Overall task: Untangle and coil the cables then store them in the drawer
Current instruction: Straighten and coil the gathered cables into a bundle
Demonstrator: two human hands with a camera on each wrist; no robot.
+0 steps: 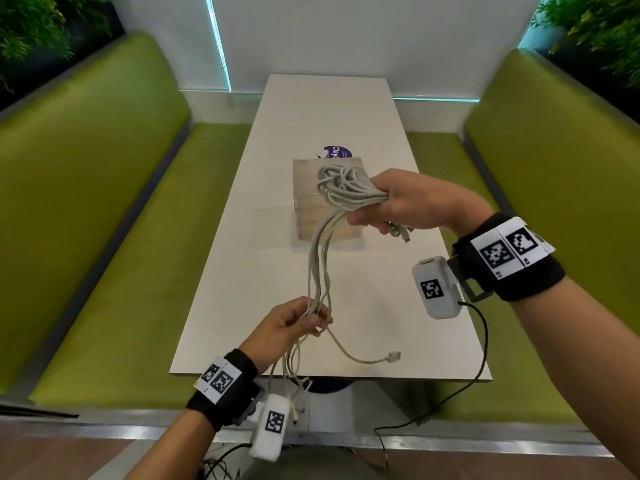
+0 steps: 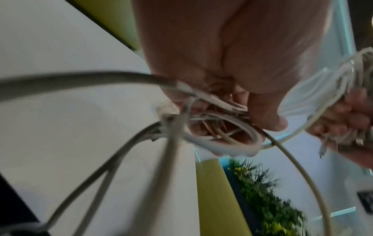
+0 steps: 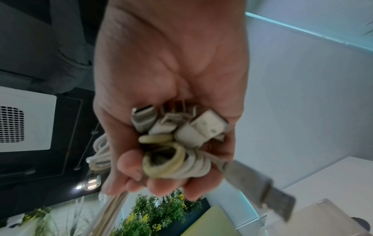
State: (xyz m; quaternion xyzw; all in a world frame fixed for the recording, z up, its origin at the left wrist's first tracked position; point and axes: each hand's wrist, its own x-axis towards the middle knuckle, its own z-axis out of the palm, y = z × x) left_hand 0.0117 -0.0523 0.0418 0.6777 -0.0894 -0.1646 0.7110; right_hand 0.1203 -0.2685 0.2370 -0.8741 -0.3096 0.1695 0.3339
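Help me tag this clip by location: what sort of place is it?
Probably a booth in a cafe or office break area. Green padded benches face each other across a narrow white table, with leafy plants on ledges behind them. Both hands hold white cables over the table.

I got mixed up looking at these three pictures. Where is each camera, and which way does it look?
Head: on the person's head, looking down at the table; shows both hands and wristbands.
Left wrist: looks along the left hand at cables.
Right wrist: looks along the right hand at plugs.
All three share the cables.
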